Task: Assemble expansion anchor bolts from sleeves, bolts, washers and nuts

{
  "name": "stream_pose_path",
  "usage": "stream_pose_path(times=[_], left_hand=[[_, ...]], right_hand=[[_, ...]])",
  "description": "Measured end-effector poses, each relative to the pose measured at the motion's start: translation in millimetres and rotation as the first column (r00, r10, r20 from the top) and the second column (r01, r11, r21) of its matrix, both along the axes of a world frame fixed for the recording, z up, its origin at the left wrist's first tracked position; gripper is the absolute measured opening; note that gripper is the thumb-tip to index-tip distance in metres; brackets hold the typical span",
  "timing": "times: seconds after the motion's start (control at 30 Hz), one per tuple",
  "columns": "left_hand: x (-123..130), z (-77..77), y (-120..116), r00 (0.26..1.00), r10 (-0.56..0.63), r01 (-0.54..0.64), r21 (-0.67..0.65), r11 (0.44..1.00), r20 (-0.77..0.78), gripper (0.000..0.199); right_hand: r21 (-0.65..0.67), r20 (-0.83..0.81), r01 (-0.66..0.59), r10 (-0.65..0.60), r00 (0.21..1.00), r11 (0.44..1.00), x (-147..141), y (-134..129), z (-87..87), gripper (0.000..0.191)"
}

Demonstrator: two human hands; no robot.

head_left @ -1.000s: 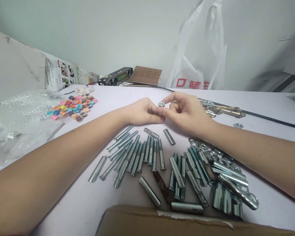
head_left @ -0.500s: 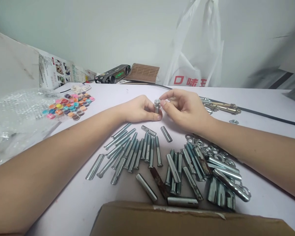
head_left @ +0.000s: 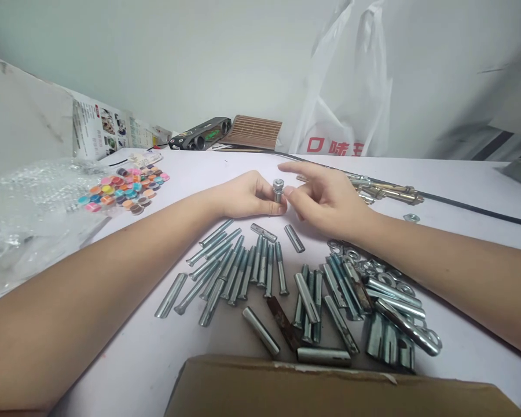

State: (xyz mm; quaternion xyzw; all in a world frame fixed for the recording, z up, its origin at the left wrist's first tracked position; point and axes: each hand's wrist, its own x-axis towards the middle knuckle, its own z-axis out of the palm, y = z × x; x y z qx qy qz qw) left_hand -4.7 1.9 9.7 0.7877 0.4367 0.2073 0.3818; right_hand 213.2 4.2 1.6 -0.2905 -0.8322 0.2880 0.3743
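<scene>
My left hand [head_left: 255, 196] is closed around an upright expansion bolt [head_left: 278, 190], with a nut at its top and the lower end hidden by the fingers. Just to its right, my right hand [head_left: 325, 194] has its index finger stretched out above the nut and its thumb near the bolt's side. Nothing shows between those fingers. Nearer me lie several loose bolts [head_left: 247, 269] with flared ends. Slotted metal sleeves [head_left: 306, 298] are scattered among them. Washers and nuts [head_left: 386, 278] are heaped below my right forearm.
A cardboard box [head_left: 330, 385] stands at the near edge. Colourful discs [head_left: 125, 188] and clear bubble wrap [head_left: 35, 214] lie at left. Gold-coloured bolts [head_left: 395, 192] and a black cable [head_left: 469, 209] are behind my right arm. A white plastic bag [head_left: 342, 110] hangs at the back.
My right hand's fingers have come off the nut and spread, with the index finger lifting. The nut sits slightly lower on the bolt. My left hand keeps its hold.
</scene>
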Motion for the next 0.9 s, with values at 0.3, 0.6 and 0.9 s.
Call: stream_pose_path(times=[0.3,0.6,0.9], left_hand=[[2.0,1.4,-1.7,1.000,0.018,-0.017,-0.031,0.999,0.018,0.034],[1.4,-0.3,-0.2,0.999,0.015,-0.013,-0.044,0.999,0.043,0.034],[2.1,2.2,-2.7,1.000,0.013,-0.013,-0.040,0.999,0.006,0.037]], right_hand=[[0.067,-0.085,0.127,-0.122,0.989,0.990,1.7,1.3,-0.9,0.017],[0.156,-0.097,0.120,-0.106,0.990,0.980,3.1,-2.4,1.5,0.032],[0.186,-0.012,-0.040,0.043,0.999,0.982,2.1,-1.2,-2.0,0.026]])
